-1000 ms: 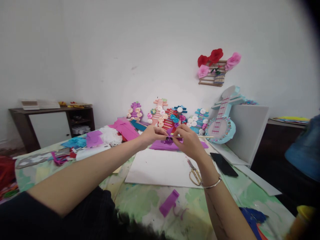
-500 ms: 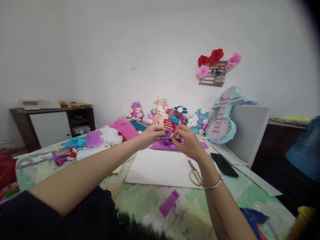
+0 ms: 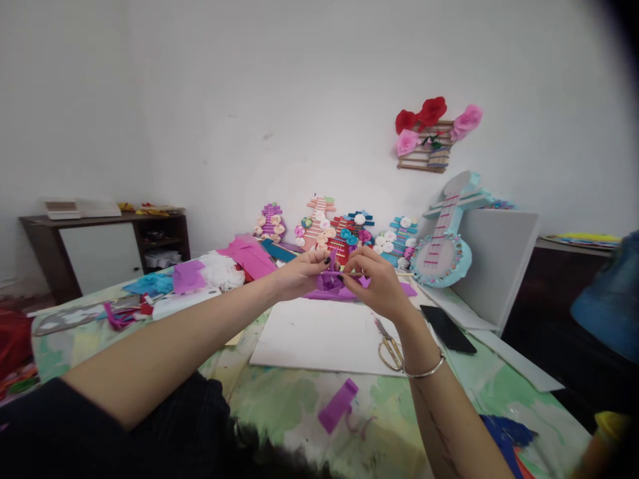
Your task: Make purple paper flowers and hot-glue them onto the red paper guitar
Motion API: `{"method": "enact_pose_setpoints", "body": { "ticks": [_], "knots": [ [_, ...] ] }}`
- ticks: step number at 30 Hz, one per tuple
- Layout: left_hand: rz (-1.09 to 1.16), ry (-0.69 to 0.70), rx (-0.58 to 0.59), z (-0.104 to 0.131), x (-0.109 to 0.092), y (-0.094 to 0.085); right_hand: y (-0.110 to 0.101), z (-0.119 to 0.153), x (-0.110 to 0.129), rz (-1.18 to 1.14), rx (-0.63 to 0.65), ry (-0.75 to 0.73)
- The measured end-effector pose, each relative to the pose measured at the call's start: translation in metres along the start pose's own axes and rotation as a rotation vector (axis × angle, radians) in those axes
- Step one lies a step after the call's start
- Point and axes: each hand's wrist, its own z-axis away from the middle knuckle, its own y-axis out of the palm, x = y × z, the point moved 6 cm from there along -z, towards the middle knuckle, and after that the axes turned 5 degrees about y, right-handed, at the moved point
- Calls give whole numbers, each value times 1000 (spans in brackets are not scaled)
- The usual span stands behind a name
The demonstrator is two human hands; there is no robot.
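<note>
Over the far part of a white board (image 3: pixel 319 339), my left hand (image 3: pixel 304 274) pinches a piece of purple crepe paper (image 3: pixel 330 282) between thumb and fingers. My right hand (image 3: pixel 373 278) is closed on a thin wooden stick (image 3: pixel 405 274), whose near end meets the paper. Part of the stick is hidden behind my right fingers. More purple paper (image 3: pixel 408 289) lies on the table behind my hands. Gold-handled scissors (image 3: pixel 391 349) rest on the board's right side, near my right wrist. Nearer to me is a folded purple strip (image 3: pixel 338 406).
Small guitar-shaped crafts with paper flowers (image 3: pixel 272 223) lean along the wall. A larger light-blue one (image 3: pixel 442 246) stands at right. A black phone (image 3: pixel 448 328) lies right of the board. Pink paper (image 3: pixel 249 256) and white shreds (image 3: pixel 219 271) lie at left.
The purple paper has shifted slightly between my hands, and a piece now stands up between my fingers. The stick has tilted or drawn back a little, with less of it showing at right.
</note>
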Motion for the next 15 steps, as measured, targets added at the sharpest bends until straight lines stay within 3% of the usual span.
{"method": "enact_pose_setpoints", "body": {
  "ticks": [6,15],
  "knots": [
    [78,-53,35,1,5,1,-1,-1,5,-1,-9,-15],
    [85,8,37,2,1,5,0,0,4,-16,-9,-7]
  ]
}}
